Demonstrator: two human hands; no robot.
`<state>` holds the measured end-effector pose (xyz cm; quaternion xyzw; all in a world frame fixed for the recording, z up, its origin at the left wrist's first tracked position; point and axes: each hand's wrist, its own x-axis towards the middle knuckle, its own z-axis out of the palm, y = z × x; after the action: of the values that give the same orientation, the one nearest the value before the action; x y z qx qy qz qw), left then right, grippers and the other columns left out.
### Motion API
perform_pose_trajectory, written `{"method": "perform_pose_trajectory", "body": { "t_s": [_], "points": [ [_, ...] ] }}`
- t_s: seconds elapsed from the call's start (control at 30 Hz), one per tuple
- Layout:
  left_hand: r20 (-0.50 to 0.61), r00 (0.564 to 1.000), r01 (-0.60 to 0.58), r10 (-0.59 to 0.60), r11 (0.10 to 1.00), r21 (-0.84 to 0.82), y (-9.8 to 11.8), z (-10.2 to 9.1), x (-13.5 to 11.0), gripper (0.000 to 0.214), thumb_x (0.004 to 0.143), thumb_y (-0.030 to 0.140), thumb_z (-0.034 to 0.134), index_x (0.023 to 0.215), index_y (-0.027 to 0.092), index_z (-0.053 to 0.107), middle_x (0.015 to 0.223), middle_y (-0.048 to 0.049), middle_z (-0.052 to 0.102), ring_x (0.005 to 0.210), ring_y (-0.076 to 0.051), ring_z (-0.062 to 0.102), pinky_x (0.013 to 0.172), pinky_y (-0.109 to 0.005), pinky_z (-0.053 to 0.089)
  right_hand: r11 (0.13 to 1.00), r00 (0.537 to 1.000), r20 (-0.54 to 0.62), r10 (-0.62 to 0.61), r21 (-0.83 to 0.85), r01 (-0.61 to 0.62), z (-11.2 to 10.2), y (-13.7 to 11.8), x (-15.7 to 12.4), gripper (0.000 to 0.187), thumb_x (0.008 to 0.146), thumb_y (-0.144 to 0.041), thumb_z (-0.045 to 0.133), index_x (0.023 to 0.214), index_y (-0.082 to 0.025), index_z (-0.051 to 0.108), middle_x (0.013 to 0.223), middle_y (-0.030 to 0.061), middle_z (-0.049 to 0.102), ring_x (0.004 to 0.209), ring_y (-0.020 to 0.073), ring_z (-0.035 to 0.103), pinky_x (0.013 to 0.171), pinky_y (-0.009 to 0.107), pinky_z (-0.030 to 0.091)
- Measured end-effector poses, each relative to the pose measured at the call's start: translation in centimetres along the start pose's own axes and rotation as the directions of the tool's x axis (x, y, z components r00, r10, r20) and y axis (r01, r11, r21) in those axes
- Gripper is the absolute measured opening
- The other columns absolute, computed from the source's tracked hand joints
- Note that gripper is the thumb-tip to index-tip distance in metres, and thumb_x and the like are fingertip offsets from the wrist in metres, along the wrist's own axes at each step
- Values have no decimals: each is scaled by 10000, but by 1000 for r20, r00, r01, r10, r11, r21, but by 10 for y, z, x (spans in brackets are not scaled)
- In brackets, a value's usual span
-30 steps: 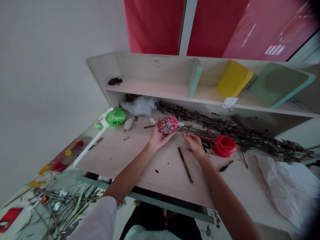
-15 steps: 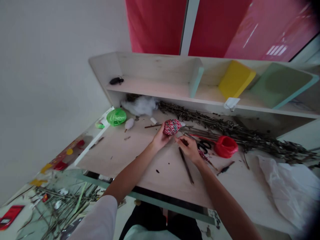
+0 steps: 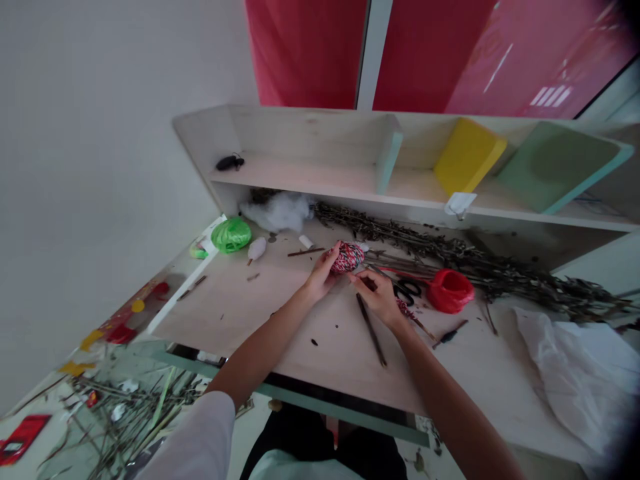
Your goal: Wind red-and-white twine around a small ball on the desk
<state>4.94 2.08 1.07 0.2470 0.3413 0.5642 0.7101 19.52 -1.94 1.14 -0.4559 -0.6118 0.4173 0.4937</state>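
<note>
The yarn bundle (image 3: 348, 257) looks rounded and egg-like, its red, white and dark strands wound closely into a mottled surface, with a pale tip (image 3: 364, 247) showing at its right end. We have it above the desk (image 3: 240, 287), our left hand (image 3: 323, 275) clamped around its left side. Our right hand (image 3: 379, 292) is just beside its underside, thumb and fingertips together; we cannot tell whether they pinch anything.
</note>
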Motion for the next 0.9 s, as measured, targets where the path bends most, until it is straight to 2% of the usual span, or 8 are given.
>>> {"method": "perform_pose_trajectory", "body": {
  "t_s": [0.23,0.33,0.47,0.6,0.77,0.9],
  "points": [
    [12,1000,-14,14,1000,14,-3,1,-1,413,699,353,773,1079,219,681,1144,-49,656,945,-172,627,799,-276,521,1000,1000,17,-16,-7,16,2,-5,-2,282,754,-450,677,645,-195,630,570,-19,510,510,105,390,509,248,314],
    [-12,1000,-11,11,1000,4,-3,3,-1,393,673,335,794,1028,204,686,1073,-45,675,900,-168,634,790,-285,517,999,999,37,-34,-27,35,3,-4,-4,255,766,-432,672,673,-196,646,586,-16,535,519,108,409,517,248,324],
    [-26,999,-42,42,999,-14,-4,7,-2,341,661,305,806,951,170,688,980,-47,692,910,-179,638,863,-311,491,998,996,74,-41,-42,45,7,-3,-7,240,761,-436,681,684,-210,663,601,-9,556,534,121,428,525,254,325],
    [-50,998,-41,41,999,-16,-4,10,-4,318,662,279,808,923,158,672,943,-44,693,896,-168,638,890,-312,476,990,990,100,-97,-97,106,11,-11,-11,216,794,-409,651,688,-221,668,627,6,593,552,135,453,553,267,346],
    [37,999,-24,23,999,23,-3,6,-5,348,659,261,814,955,150,670,959,-45,688,874,-151,635,879,-293,464,977,985,-8,-175,-127,172,13,-22,-16,213,763,-407,686,653,-226,658,596,1,566,530,131,428,554,272,359],
    [123,992,-6,-6,995,101,-3,3,-5,393,642,246,821,993,157,667,975,-49,682,882,-156,631,889,-304,448,991,987,-104,-121,-77,113,9,-21,-14,278,769,-461,660,668,-202,654,572,-7,531,511,111,395,513,257,329]
  ]
}}
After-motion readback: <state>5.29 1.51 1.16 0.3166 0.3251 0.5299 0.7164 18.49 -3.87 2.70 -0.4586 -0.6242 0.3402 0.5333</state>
